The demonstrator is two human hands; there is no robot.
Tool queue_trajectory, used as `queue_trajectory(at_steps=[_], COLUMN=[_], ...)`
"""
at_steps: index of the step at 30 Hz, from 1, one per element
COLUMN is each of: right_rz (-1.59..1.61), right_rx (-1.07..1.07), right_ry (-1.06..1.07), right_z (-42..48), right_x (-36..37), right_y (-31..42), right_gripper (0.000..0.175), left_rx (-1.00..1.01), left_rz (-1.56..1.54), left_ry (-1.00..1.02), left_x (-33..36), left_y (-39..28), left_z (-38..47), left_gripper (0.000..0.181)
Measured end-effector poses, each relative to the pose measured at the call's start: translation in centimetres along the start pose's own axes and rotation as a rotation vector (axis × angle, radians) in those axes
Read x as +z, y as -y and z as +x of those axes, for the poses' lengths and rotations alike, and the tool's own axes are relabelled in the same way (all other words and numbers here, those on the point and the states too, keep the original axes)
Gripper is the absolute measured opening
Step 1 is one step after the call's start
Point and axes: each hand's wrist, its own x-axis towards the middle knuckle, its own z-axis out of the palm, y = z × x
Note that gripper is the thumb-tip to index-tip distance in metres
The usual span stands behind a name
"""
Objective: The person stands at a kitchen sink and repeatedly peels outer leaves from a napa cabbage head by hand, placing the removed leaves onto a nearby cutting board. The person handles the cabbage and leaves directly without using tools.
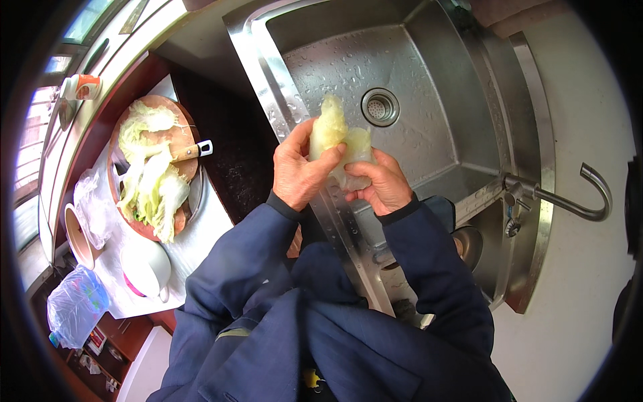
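Over the near edge of a wet stainless steel sink (pixel 331 65), my left hand (pixel 306 163) grips a pale yellow-green cabbage leaf (pixel 329 123), its thumb pressed on the front. My right hand (pixel 379 181) pinches the lower, whitish part of the leafy piece between thumb and fingers. Whether this is one leaf or more, I cannot tell. The sink's drain strainer (pixel 380 107) lies just beyond. To the left, more cabbage leaves (pixel 150 186) lie on a round wooden cutting board (pixel 186 125), with a wooden-handled knife (pixel 186 153) partly beneath them.
A curved metal faucet (pixel 577 201) rises at the sink's right, near a smaller basin (pixel 467 241). On the left counter are a white pot or bowl (pixel 145 266), a clear plastic bag (pixel 93 206) and a brown-rimmed bowl (pixel 78 236). A jar (pixel 85 87) stands on the windowsill.
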Motion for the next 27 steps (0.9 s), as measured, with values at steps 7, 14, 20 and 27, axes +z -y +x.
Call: queue_trajectory(at_steps=[7, 14, 20, 27], right_rz=[0.191, 0.259, 0.268, -0.150], right_rx=[-0.007, 0.020, 0.061, -0.331], right_ry=[-0.034, 0.009, 0.064, -0.147], right_z=[-0.3, -0.6, -0.4, 0.3], right_x=[-0.3, -0.6, -1.5, -1.2], right_y=[-0.5, -0.7, -1.1, -1.2], right_gripper=[0.032, 0.029, 0.031, 0.055], left_rx=[0.068, 0.017, -0.094, -0.289], left_rz=[-0.030, -0.150, -0.276, -0.335], left_ry=[-0.036, -0.047, -0.073, -0.091], left_x=[-0.4, -1.1, -1.4, -1.4], left_y=[0.1, -0.6, -1.3, -1.4], left_z=[0.6, 1.3, 1.5, 1.7], left_gripper=[0.050, 0.047, 0.044, 0.036])
